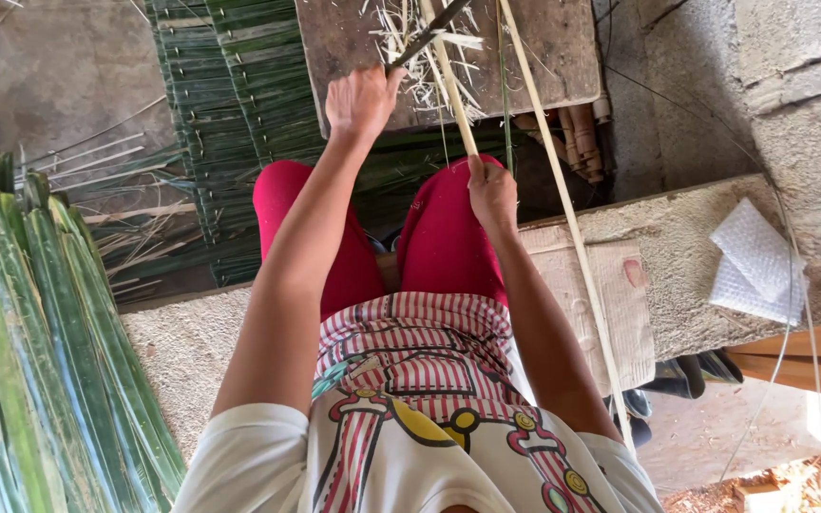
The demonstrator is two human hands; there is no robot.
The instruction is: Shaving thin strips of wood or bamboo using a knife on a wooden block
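Note:
I sit on a concrete ledge with red trousers, looking down. My left hand is closed around the handle of a dark blade that lies across a wooden block. My right hand grips a thin pale bamboo strip above my right knee; the strip runs up onto the block under the blade. Pale shavings are scattered on the block. A second long pale strip runs beside my right arm.
Flat green bamboo slats are stacked at the left. A woven green mat lies on the floor ahead. A white bubble-wrap piece rests on the ledge at right, near wooden boards.

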